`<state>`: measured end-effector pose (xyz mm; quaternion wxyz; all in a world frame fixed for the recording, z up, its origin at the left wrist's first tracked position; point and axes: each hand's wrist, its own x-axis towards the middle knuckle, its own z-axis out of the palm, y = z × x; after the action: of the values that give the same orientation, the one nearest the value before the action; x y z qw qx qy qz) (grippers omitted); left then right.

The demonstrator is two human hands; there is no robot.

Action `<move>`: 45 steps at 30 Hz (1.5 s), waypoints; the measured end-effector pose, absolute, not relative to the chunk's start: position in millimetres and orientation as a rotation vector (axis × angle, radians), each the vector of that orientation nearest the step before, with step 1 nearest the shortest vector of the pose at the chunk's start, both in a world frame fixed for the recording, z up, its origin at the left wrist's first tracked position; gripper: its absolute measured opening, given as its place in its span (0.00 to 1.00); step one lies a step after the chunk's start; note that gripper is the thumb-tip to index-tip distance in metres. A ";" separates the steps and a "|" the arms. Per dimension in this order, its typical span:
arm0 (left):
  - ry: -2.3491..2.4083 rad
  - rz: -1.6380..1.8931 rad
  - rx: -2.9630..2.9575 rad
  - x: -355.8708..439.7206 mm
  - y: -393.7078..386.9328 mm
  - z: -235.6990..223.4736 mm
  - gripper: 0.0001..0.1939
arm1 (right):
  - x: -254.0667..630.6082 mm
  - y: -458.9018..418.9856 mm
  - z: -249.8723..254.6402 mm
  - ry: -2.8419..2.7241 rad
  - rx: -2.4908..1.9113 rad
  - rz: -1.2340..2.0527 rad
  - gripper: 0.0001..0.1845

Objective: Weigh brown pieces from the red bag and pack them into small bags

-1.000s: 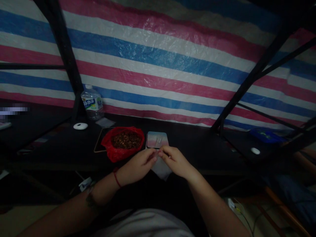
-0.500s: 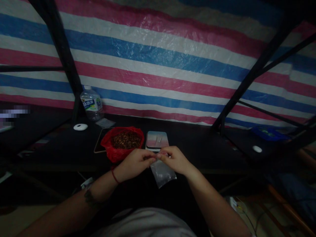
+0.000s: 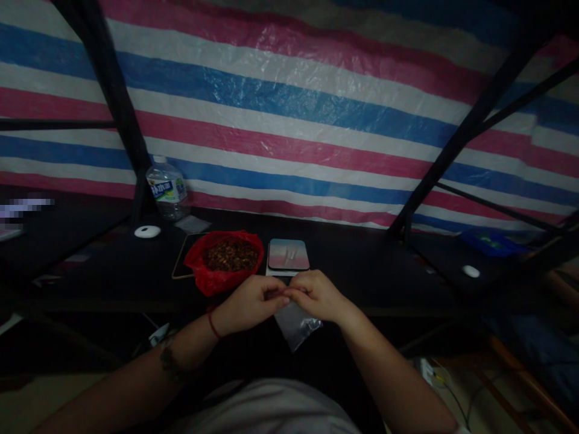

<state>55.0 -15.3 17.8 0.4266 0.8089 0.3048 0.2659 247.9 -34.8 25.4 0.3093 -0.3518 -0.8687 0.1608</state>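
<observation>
Before the striped sheet (image 3: pixel 289 138), on the dark desk (image 3: pixel 362 265), a red bag (image 3: pixel 208 281) gapes around brown pieces (image 3: pixel 231 256), seemingly for easy reach, while our left hand (image 3: pixel 248 304) and right hand (image 3: pixel 322 295) pinch a clear bag (image 3: pixel 296 325) by its top, probably so it hangs free at the desk's near edge.

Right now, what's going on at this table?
A person pinches a small clear plastic bag between the left hand and right hand, the fingertips close together and the bag hanging below them. Whether it holds anything, I can't tell. Just beyond the hands is a flat, pastel-topped device; to its left sits an open red bag of brown pieces.
</observation>
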 end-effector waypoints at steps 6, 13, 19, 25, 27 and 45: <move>0.776 0.688 2.020 55.9 -14.4 18.5 0.15 | 246.6 -34.9 26.2 -2.306 -0.952 0.465 0.19; 0.793 0.635 2.051 52.1 -11.7 20.2 0.16 | 248.5 -31.9 24.2 -2.275 -0.955 0.513 0.18; 0.651 0.554 1.973 47.4 -8.4 26.7 0.14 | 243.5 -33.6 22.8 -2.332 -0.856 0.442 0.22; 0.671 0.562 1.843 50.3 -2.5 20.1 0.17 | 243.5 -30.6 19.5 -2.365 -0.887 0.370 0.20; 0.741 0.638 1.855 53.1 -3.8 17.4 0.18 | 246.0 -29.1 18.4 -2.356 -0.920 0.366 0.18; 0.834 0.668 1.878 35.9 8.5 30.0 0.21 | 274.0 -31.2 39.4 -2.108 -1.055 0.235 0.22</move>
<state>35.9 8.5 30.0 0.4709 0.7667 0.3405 0.2728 274.0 -31.2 39.4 0.3768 -0.4125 -0.8243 0.0920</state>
